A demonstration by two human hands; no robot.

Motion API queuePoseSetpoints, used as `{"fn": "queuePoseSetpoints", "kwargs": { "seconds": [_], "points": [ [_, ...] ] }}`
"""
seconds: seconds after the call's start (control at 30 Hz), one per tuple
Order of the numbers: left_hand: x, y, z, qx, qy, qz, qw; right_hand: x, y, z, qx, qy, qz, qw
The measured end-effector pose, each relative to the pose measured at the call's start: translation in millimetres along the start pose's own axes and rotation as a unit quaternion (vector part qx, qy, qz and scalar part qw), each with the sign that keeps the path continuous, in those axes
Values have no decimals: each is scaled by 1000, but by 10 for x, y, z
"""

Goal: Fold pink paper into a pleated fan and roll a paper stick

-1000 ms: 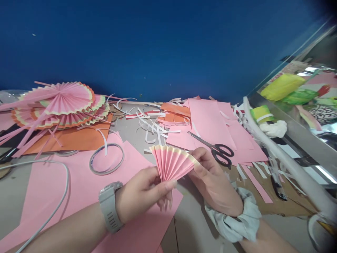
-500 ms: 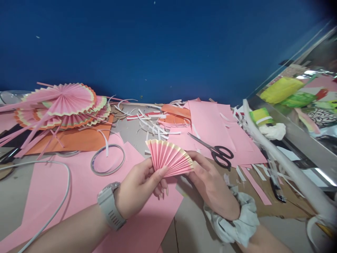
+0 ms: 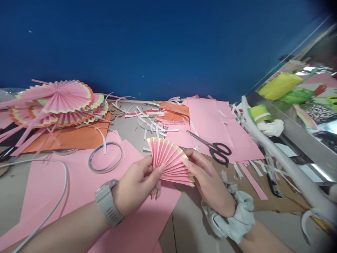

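A pleated pink paper fan [image 3: 171, 160] with a cream edge is spread between my hands. My left hand [image 3: 142, 182], with a grey watch on its wrist, pinches the fan's narrow base between thumb and fingers. On the fan's right edge, my right hand [image 3: 205, 175] grips the pleats with thumb and fingertips; a pale scrunchie circles that wrist. Black-handled scissors [image 3: 214, 149] lie just beyond my right hand. Large pink sheets [image 3: 76, 193] lie under and left of my left hand, with a tape ring [image 3: 105, 157] on them.
Finished round paper fans [image 3: 63, 98] are piled at the far left on an orange sheet [image 3: 79, 137]. White paper strips [image 3: 150, 123] lie near the blue wall [image 3: 158, 45]. A cutter [image 3: 273, 185], cardboard [image 3: 263, 207] and a pale pole [image 3: 286, 158] are at right; a cable [image 3: 63, 186] curves at left.
The fan is opened wider, its right edge now lower. My right hand's fingers have shifted along its rim. The whole view has shifted slightly.
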State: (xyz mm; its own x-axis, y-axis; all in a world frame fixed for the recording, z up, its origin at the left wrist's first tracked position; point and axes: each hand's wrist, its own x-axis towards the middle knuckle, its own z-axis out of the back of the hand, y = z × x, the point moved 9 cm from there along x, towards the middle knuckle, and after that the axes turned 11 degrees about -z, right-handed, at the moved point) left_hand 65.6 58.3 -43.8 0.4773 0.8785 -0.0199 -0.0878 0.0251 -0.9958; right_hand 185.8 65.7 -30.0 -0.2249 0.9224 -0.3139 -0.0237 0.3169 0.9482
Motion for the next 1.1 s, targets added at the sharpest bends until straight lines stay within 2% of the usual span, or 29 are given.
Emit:
{"fn": "queuePoseSetpoints", "kwargs": {
  "seconds": [0.2,0.27,0.43,0.5,0.63,0.77,0.93,1.1],
  "points": [
    [19,-43,22,17,9,-12,1000,3,28,23,-7,-4,7,1000],
    [39,-65,32,25,39,-9,999,-1,62,23,-22,-2,14,1000],
    [59,-36,72,13,163,23,986,-8,78,-8,-88,13,-3,996],
    [59,-2,122,7,189,35,981,-12,76,-43,-121,29,-1,992],
    [67,36,220,14,194,33,980,-30,114,-32,-199,3,42,979],
    [54,49,225,-1,200,40,979,-60,144,-9,-229,-22,75,970],
    [54,30,207,10,209,41,977,-94,193,3,-340,-63,120,931],
    [44,14,183,21,225,33,974,-108,203,14,-343,-64,146,925]
  ]
}}
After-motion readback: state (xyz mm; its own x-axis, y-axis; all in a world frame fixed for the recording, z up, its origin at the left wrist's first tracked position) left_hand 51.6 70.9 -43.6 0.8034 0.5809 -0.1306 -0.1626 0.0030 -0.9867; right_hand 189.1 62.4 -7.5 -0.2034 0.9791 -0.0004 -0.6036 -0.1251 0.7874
